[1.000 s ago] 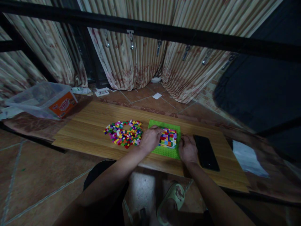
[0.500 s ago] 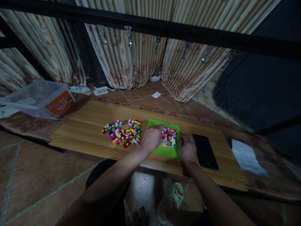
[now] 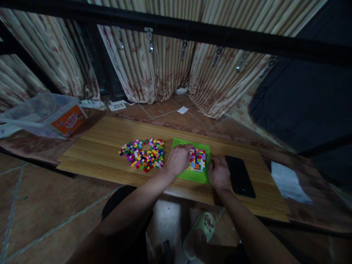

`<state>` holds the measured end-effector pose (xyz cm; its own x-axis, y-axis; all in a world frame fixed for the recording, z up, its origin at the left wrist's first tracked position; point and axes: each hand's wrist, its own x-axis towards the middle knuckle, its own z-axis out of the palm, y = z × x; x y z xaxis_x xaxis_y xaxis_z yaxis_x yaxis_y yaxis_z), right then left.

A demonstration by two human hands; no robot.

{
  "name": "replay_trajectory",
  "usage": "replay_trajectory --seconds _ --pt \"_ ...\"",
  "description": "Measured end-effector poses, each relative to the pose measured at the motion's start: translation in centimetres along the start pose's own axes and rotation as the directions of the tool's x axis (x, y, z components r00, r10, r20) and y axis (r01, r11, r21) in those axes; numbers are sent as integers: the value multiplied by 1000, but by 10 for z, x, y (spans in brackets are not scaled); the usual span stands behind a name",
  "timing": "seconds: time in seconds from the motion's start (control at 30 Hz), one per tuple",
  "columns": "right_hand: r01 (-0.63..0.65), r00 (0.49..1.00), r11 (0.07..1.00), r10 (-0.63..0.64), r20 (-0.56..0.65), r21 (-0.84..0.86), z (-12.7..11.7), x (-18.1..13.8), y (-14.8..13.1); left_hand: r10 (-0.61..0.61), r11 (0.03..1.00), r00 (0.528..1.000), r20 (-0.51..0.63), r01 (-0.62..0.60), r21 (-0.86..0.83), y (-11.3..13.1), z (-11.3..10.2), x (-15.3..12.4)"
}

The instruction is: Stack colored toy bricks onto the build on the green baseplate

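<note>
A green studded baseplate (image 3: 194,177) lies on the wooden board, with a block of multicoloured toy bricks (image 3: 198,160) set on it. My left hand (image 3: 178,159) rests over the plate's left part, its curled fingers at the upper left edge of the bricks. Whatever its fingertips pinch is hidden. At the plate's right edge is my right hand (image 3: 219,172), fingers bent and touching the rim; its grip on the edge is partly hidden. To the left of the plate lies a loose pile of small coloured bricks (image 3: 145,156).
A black phone (image 3: 240,176) lies right of my right hand on the wooden board (image 3: 90,146). A clear plastic box (image 3: 44,113) with an orange label stands at far left. White paper (image 3: 290,182) lies at the right. Striped curtains (image 3: 154,69) hang behind a dark bar.
Both hands stay almost in place. My left hand's fingers have shifted very slightly at the bricks' edge, and the whole view has tilted a little.
</note>
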<state>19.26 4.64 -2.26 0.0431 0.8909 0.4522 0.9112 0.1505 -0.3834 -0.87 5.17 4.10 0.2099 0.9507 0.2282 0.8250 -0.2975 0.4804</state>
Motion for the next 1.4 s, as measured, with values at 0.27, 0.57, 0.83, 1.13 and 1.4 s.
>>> replay_trajectory --seconds 0.27,0.57,0.83,1.13,1.4 --pt "-15 1000 1000 15 18 10 -1 1 -1 -13 1000 1000 14 14 -23 -2 -2 1" --pt "3 1000 1000 -3 8 -18 2 0 2 -60 998 998 7 60 -14 0 0 1" --pt "-3 1000 1000 4 9 -24 0 0 1 -45 999 999 -22 44 -9 3 3 -1" --pt "11 1000 1000 -11 0 -27 1 0 2 -55 997 997 -57 52 -57 3 5 -1" --pt "-3 1000 1000 4 6 -20 0 0 1 -87 993 996 -26 84 -83 4 4 0"
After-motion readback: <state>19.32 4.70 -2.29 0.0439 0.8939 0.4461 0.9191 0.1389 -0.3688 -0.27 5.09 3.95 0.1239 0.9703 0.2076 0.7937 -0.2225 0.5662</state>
